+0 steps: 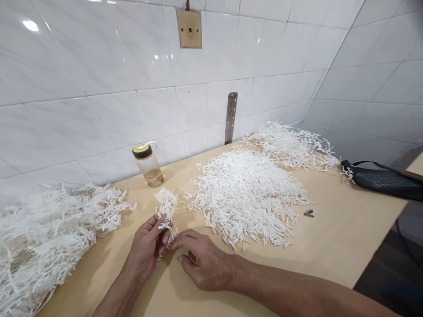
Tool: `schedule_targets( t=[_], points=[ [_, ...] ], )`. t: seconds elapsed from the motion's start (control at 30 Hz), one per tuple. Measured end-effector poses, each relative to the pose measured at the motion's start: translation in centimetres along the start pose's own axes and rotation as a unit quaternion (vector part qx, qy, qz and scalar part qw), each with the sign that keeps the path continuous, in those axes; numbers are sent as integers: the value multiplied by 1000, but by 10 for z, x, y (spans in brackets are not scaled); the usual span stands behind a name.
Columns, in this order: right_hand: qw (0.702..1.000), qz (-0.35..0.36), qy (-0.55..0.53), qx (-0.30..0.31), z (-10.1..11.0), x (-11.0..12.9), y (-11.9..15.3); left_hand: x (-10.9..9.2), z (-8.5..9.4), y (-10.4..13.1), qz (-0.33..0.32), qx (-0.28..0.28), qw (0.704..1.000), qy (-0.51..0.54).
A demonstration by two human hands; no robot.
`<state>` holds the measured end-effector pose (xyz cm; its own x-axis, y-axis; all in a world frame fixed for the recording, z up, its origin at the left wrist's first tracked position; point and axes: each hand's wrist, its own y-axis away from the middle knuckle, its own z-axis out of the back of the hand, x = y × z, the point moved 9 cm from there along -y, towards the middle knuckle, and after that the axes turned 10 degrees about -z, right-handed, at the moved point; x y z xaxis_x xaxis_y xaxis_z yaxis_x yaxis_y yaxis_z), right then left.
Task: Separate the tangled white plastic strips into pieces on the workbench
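One white strand cluster [167, 203], lower left of frame center; I see left hand [147, 244] pinching it, long axis near-vertical, bulk above pinch. Right hand [206, 259] just beside lower end, fingers half-curled; can't tell if any held. Loose pile [247, 193] right of center.

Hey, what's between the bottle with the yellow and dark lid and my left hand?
In the head view, a small clump of white strips fills much of the stretch from the bottle to your left hand.
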<state>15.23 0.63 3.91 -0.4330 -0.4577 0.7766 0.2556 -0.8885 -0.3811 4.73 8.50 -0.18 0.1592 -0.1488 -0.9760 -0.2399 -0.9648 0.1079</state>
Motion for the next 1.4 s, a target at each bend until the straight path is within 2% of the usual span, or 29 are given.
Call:
schedule_targets(
  t=[0.07, 0.13, 0.23, 0.37, 0.53, 0.7, 0.8, 0.97, 1.13, 1.23, 1.4],
  points=[
    [998, -46, 15, -45, 13, -21, -6, 2, 0, -1, 5, 10, 1000, -4],
    [991, -72, 30, -111, 35, -36, -10, 5, 1, -2, 9, 10, 1000, -11],
    [984, -47, 30, -167, 58, -34, -10, 8, 0, -2, 12, 19, 999, -25],
    [991, 15, 3, -134, 57, -19, -9, 11, -4, -1, -6, 38, 998, -42],
    [995, -12, 16, -100, 51, -23, -11, 10, -2, 1, -71, -2, 991, -116],
    [996, -7, 24, -85, 48, -17, -11, 2, -4, 7, -153, -42, 973, -169],
    [996, -13, 27, -84, 45, -21, -13, -1, -6, 11, -159, -45, 967, -192],
    [986, -121, -5, -111, 47, -52, -16, -3, -7, 15, -146, -39, 968, -200],
    [959, -237, -129, -90, 42, -70, -12, -1, -9, 16, -147, -20, 970, -192],
    [949, -253, -168, -90, 43, -63, -10, -2, -11, 16, -155, -1, 970, -188],
    [962, -226, -112, -102, 51, -49, -13, -6, -13, 19, -162, 12, 966, -201]
  ],
)
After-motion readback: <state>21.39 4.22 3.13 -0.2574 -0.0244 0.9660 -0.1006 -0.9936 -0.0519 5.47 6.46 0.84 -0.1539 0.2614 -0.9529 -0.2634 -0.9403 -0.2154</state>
